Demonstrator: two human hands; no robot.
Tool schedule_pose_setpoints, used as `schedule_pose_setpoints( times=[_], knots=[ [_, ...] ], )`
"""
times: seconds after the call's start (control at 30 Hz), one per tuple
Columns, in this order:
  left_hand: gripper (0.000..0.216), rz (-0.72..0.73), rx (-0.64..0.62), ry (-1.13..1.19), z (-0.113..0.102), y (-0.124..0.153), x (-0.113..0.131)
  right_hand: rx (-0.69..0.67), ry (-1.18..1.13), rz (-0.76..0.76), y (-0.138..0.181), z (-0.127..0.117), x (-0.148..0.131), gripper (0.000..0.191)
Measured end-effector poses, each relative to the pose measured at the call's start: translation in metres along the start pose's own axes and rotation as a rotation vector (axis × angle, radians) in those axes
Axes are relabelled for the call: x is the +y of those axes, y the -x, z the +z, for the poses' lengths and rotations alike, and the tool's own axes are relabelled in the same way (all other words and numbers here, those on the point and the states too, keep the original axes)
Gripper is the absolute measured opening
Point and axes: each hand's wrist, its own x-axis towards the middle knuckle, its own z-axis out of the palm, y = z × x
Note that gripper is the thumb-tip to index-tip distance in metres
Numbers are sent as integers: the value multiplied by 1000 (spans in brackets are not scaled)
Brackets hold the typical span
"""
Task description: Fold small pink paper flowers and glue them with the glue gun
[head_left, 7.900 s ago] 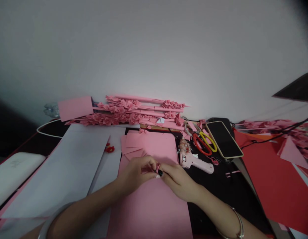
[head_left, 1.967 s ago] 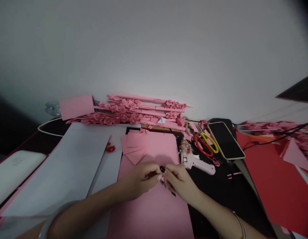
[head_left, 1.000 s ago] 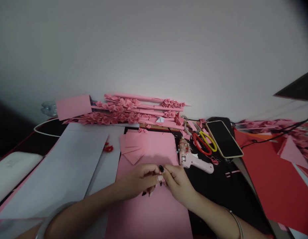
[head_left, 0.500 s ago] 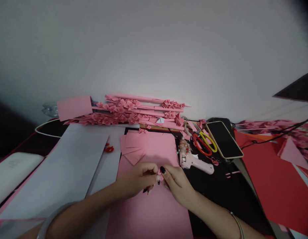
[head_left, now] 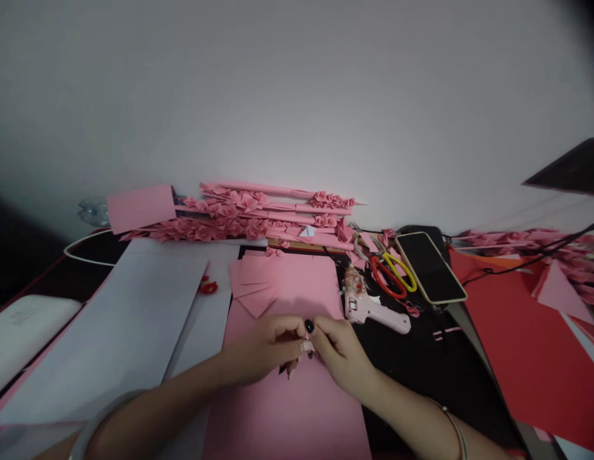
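Note:
My left hand (head_left: 272, 348) and my right hand (head_left: 342, 351) meet above a large pink paper sheet (head_left: 287, 415). Between their fingertips is a small piece of pink paper (head_left: 307, 337), mostly covered by the fingers, so its folded shape cannot be made out. Both hands are closed in a pinch on it, the right thumb pressing from above. Just beyond the left hand, several small pink paper pieces (head_left: 255, 284) lie fanned out on the sheet. A pink glue gun (head_left: 380, 314) rests to the right of my right hand.
Pink paper flower stems (head_left: 239, 220) lie along the wall. Scissors with red and yellow handles (head_left: 392, 278) and a phone (head_left: 431, 268) are at the right, beside red sheets (head_left: 527, 345). White sheets (head_left: 119, 326) and a white device (head_left: 31, 338) occupy the left.
The fingertips have drawn closer together over the small pink paper, now hiding more of it. The view has shifted slightly; the other things lie as before.

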Motion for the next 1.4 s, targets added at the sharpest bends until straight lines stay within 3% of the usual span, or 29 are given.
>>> schedule_pose_setpoints(
  times=[0.27, 0.5, 0.97, 1.1, 1.17, 1.3, 1.4],
  knots=[
    [21, 49, 7, 13, 4, 2, 2, 74, 48, -8, 0, 1, 0, 37],
    [33, 17, 194, -196, 15, 4, 4, 43, -39, -91, 2, 5, 1, 34],
    [33, 122, 311, -294, 12, 2, -2, -35, -86, -64, 3, 5, -2, 25],
    [32, 133, 357, -380, 11, 2, 0, 35, -55, -59, 3, 6, -4, 13],
    [32, 134, 363, -382, 10, 2, -1, 88, -70, -41, 4, 7, -3, 8],
    [31, 119, 323, -329, 11, 1, -3, 84, -84, -65, 4, 6, 0, 25],
    [30, 116, 303, -302, 11, 1, -3, 108, -41, -81, 3, 4, 0, 22]
  ],
)
